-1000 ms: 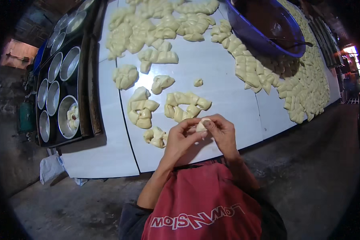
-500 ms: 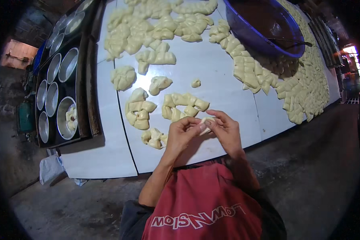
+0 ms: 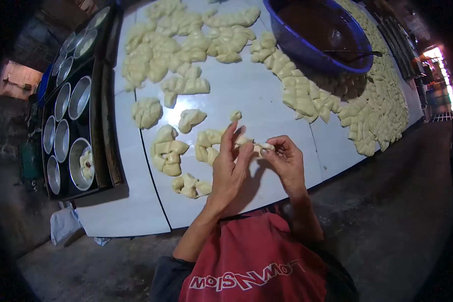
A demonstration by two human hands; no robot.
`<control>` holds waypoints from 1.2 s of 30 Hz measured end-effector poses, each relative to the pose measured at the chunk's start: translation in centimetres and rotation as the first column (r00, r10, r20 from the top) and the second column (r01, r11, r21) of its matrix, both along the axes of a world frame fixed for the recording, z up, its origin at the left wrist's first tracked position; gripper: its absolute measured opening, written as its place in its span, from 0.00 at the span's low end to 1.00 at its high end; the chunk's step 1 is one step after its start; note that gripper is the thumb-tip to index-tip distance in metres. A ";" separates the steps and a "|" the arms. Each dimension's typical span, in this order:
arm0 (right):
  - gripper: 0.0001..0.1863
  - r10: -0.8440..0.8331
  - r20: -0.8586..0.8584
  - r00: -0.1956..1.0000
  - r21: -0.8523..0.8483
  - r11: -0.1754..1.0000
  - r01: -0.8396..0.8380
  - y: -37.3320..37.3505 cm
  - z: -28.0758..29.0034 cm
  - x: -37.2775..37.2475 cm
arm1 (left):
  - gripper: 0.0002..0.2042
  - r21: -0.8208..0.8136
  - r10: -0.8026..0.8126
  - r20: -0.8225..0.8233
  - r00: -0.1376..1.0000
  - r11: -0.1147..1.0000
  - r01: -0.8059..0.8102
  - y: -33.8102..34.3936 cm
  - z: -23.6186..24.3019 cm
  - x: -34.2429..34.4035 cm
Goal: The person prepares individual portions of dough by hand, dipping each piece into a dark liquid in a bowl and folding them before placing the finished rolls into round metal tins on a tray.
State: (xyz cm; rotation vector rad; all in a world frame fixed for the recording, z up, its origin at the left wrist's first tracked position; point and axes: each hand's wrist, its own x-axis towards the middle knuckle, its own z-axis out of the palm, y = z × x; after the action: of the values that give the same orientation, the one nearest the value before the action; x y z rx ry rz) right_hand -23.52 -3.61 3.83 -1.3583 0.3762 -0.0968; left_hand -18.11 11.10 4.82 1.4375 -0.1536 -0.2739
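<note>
In my right hand [image 3: 287, 163] is a small pale piece of dough [image 3: 267, 146], pinched between the thumb and fingers. My left hand [image 3: 229, 168] is beside it, the index finger stretched up and apart from the thumb, whose tip is close to the dough. Partly hidden behind the left hand lies a curved strip of dough pieces [image 3: 205, 146]. To its left are a cluster of dough [image 3: 168, 153] and a smaller one [image 3: 189, 186]. A lump [image 3: 191, 120] and a tiny dough ball [image 3: 236, 115] lie farther off on the white table [image 3: 246, 90].
At the left, black trays hold round metal pans [image 3: 61, 141]; one pan [image 3: 79, 168] has dough in it. A blue basin [image 3: 287, 48] of brown liquid, with a long-handled utensil [image 3: 357, 52], stands at the back right. Sheets of cut dough [image 3: 377, 113] spread along the right, more dough [image 3: 161, 48] at the back.
My left index finger has lifted away from the thumb, and the hands have moved slightly apart. The dough piece stays in the right hand. The whole view has shifted a little.
</note>
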 end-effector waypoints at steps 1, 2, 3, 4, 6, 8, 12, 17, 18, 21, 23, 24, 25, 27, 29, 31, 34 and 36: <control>0.14 -0.026 0.004 1.000 0.089 0.996 0.026 -0.1 0.5 0.3 | 0.28 0.081 -0.023 0.082 0.996 0.997 0.017 0.0 0.3 0.7; 0.14 -0.032 0.012 0.999 0.083 0.996 0.031 -0.1 1.3 0.6 | 0.28 0.075 -0.028 0.090 0.996 0.997 0.022 -0.6 0.3 1.2; 0.14 -0.062 0.010 0.998 0.199 0.978 0.059 0.0 2.3 1.0 | 0.27 0.047 -0.030 0.247 0.969 0.999 0.019 -1.2 0.1 1.6; 0.15 -0.086 0.006 0.996 0.315 0.946 0.080 0.1 2.9 1.2 | 0.27 0.021 -0.022 0.398 0.917 1.000 0.015 -1.8 0.0 1.9; 0.16 -0.070 0.084 0.994 0.464 0.885 0.023 -0.5 2.3 1.1 | 0.27 -0.247 -0.025 0.404 0.914 0.959 0.135 -4.4 -0.2 1.6; 0.13 -0.118 0.108 0.987 0.609 0.793 0.029 -1.0 4.0 1.5 | 0.29 -0.219 -0.014 0.495 0.869 0.966 0.140 -6.6 -0.7 1.4; 0.10 -0.193 0.138 0.972 0.611 0.789 0.070 -3.5 4.9 3.2 | 0.46 -0.483 -0.034 0.151 0.988 0.869 0.104 -11.4 -1.3 0.3; 0.10 -0.137 0.130 0.982 0.530 0.847 0.048 -8.7 5.9 5.5 | 0.52 -0.577 -0.284 -0.083 0.955 0.795 0.186 -14.0 0.2 2.6; 0.10 -0.092 0.125 0.988 0.518 0.855 0.014 -9.8 6.1 6.7 | 0.52 -0.584 -0.288 -0.069 0.955 0.788 0.195 -14.1 0.4 3.1; 0.09 -0.255 0.359 0.898 0.141 0.966 0.218 -15.5 8.1 11.5 | 0.42 -0.224 -0.324 -0.088 0.942 0.928 0.299 -12.9 0.4 3.6; 0.09 -0.180 0.314 0.932 -0.323 0.903 0.283 -19.8 10.6 14.4 | 0.35 -0.188 -0.392 -0.214 0.895 0.915 0.356 -11.4 1.2 4.2; 0.08 -0.070 0.226 0.972 -0.373 0.915 0.153 -21.6 10.5 16.5 | 0.29 -0.135 -0.415 -0.352 0.839 0.909 0.393 -10.2 1.5 4.5; 0.09 0.004 0.081 0.997 -0.530 0.847 0.040 -23.2 10.3 18.2 | 0.29 -0.134 -0.411 -0.351 0.841 0.911 0.389 -9.5 1.4 4.7; 0.10 0.058 -0.072 0.996 -0.655 0.750 -0.091 -25.6 8.5 21.0 | 0.21 -0.028 -0.379 -0.229 0.897 0.923 0.383 -8.3 1.4 4.9; 0.14 0.188 -0.325 0.927 -0.912 0.197 -0.360 -27.1 6.4 22.7 | 0.20 -0.004 -0.378 -0.221 0.899 0.922 0.386 -7.6 2.0 5.2; 0.15 0.251 -0.447 0.858 -0.839 0.215 -0.500 -27.4 5.9 23.7 | 0.18 0.059 -0.357 -0.223 0.907 0.924 0.378 -6.8 1.8 5.3; 0.16 0.285 -0.476 0.832 -0.696 0.456 -0.555 -28.6 6.3 24.2 | 0.18 0.068 -0.335 -0.233 0.913 0.931 0.359 -6.1 1.7 5.2; 0.16 0.176 -0.540 0.823 -0.686 0.474 -0.552 -29.4 6.0 25.0 | 0.19 0.046 -0.322 -0.271 0.907 0.937 0.346 -5.9 1.2 5.0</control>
State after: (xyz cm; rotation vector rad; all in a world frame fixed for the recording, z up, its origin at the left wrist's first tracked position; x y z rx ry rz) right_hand 1.53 -33.06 9.80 -2.4190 0.3721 0.4598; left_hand -13.11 5.18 6.05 1.4497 -0.1744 -0.7582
